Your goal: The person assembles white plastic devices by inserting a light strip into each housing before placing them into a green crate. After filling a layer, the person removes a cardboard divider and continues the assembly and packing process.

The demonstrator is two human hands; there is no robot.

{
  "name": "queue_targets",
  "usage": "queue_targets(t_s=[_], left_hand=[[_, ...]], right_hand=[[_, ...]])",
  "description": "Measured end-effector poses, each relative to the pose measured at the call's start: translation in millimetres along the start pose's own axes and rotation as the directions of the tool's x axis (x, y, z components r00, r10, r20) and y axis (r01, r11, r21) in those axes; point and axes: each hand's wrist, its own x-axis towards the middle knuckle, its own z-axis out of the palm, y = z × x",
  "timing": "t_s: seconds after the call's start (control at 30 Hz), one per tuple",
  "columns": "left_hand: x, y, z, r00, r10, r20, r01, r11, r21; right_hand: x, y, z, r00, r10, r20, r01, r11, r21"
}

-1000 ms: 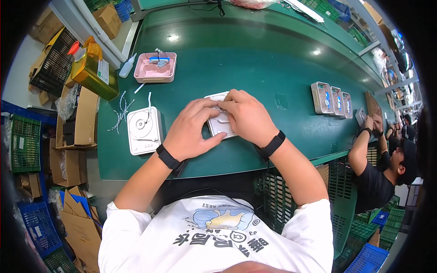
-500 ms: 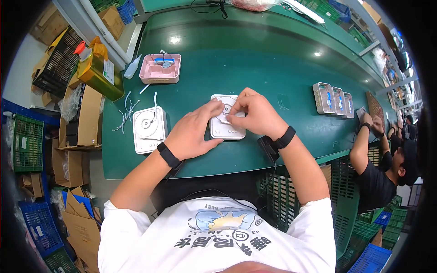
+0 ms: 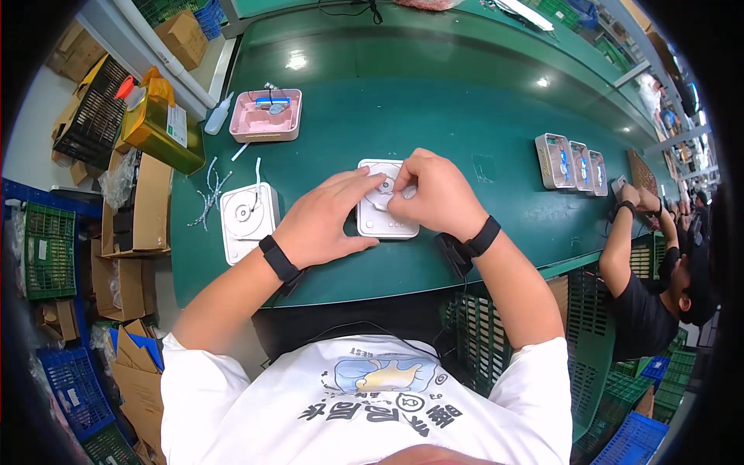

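The table (image 3: 434, 116) is green and shiny. Unit (image 3: 378, 226), a white box with a round disc, lies at the table's near middle, between the hands. The left hand (image 3: 329, 217) is spread: its fingers rest on the left part of the unit, the thumb apart at the near left corner. The right hand (image 3: 443, 198) is bent over the right part, thumb and index fingertips close together beside the disc; whether they grip a part cannot be told.

Markings: the shirt (image 3: 364, 434) carries dark printed characters and a cartoon. The can (image 3: 155, 132), yellow and far left, bears a white label (image 3: 177, 125) with print too small to read.

Surroundings: a second unit (image 3: 236, 232) lies to the left, just beside the left forearm, which hides its near right corner. Wires (image 3: 208, 198) lie left of it. A pink case (image 3: 292, 133) and a bottle (image 3: 218, 116) stand farther off. Three open cases (image 3: 552, 172) stand in a row at right. A co-worker (image 3: 643, 310) sits beyond a green crate (image 3: 593, 310).

Obscured: the right hand covers the unit's far right area. The co-worker's workpiece is hard to make out.
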Motion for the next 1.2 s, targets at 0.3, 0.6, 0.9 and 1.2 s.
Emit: queue_targets(t_s=[0.3, 0.6, 0.9, 1.2], left_hand=[[15, 10, -1, 0.991, 0.137, 0.000, -0.133, 0.966, 0.221], [10, 14, 12, 0.979, 0.199, -0.050, -0.165, 0.907, 0.386], [6, 2, 12, 0.969, 0.142, -0.202, -0.115, 0.984, 0.136], [18, 12, 24, 0.980, -0.004, -0.200, 0.020, 0.997, 0.076]], right_hand=[[7, 28, -1, 0.941, -0.318, -0.117, 0.320, 0.947, -0.003], [14, 29, 1, 0.942, -0.336, -0.015, 0.335, 0.936, 0.108], [11, 40, -7, 0.975, -0.207, 0.083, 0.179, 0.950, 0.257], [2, 41, -7, 0.948, -0.107, 0.299, -0.044, 0.888, 0.457]])
